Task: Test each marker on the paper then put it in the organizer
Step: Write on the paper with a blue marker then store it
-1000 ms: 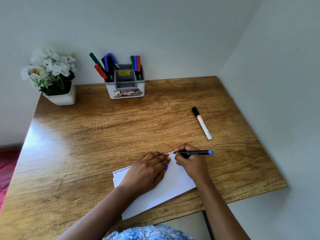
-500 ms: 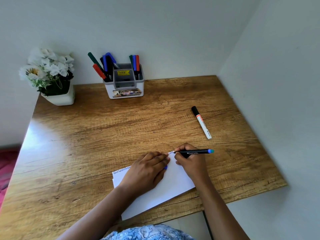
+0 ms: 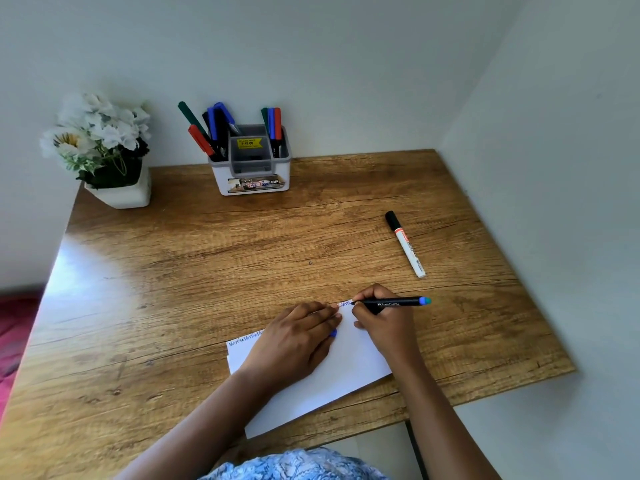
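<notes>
Right hand (image 3: 381,320) pinches the marker (image 3: 391,302) near its tip, which touches the top edge of the paper (image 3: 349,368), lower centre of frame. Left hand (image 3: 298,337) lies flat, fingers straight, pinning the sheet; a blue bit (image 3: 333,333) at its thumb is probably the cap.

Judged: marker light, stiff, smooth-barrelled, so grip low near the nib to write and mid-barrel to carry. Paper thin and likely to slide on the wood.

Organizer (image 3: 252,168) upper centre. Spare marker (image 3: 404,244) right of centre.

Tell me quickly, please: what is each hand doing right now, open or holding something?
Left hand: open, fingers straight, pressing on the paper.
Right hand: grips the black marker, tip on the paper.
</notes>
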Motion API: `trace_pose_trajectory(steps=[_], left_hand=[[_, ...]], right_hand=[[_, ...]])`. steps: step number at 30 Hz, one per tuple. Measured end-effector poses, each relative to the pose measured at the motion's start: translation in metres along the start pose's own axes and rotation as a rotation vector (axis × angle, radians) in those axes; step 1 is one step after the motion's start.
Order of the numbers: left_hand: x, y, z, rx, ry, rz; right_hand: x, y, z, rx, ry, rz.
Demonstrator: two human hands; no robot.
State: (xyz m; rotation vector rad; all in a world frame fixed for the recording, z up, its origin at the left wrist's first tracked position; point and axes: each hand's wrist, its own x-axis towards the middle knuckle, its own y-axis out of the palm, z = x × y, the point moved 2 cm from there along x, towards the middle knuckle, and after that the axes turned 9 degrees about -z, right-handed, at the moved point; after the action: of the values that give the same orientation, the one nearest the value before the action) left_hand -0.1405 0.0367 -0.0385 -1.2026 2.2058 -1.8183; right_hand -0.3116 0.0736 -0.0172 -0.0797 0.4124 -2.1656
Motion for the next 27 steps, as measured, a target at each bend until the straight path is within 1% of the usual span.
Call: trace_pose_trajectory(steps=[15,17,19,20,21,24,27], left_hand=[[0.000,0.001,0.000,-0.002,0.005,-0.021],[0.001,0.000,-0.001,-0.005,0.000,-0.019],[0.002,-0.001,-0.001,-0.014,-0.006,-0.010],[0.002,-0.001,-0.001,-0.018,-0.011,-0.010],[0.002,-0.002,-0.001,-0.018,-0.015,-0.005],[0.006,-0.007,-0.002,-0.050,-0.031,0.011],[0.017,-0.019,-0.001,-0.115,-0.167,-0.047]], right_hand=[[-0.001,0.000,0.003,-0.042,-0.007,-0.026],[0.002,-0.005,0.006,0.070,0.074,-0.058],[0.007,-0.012,0.009,0.309,0.217,-0.076],[0.010,-0.015,0.010,0.399,0.265,-0.064],[0.012,-0.016,0.011,0.430,0.289,-0.038],[0.013,-0.012,0.017,0.348,0.268,0.036],[0.011,-0.007,0.032,0.301,0.201,0.053]])
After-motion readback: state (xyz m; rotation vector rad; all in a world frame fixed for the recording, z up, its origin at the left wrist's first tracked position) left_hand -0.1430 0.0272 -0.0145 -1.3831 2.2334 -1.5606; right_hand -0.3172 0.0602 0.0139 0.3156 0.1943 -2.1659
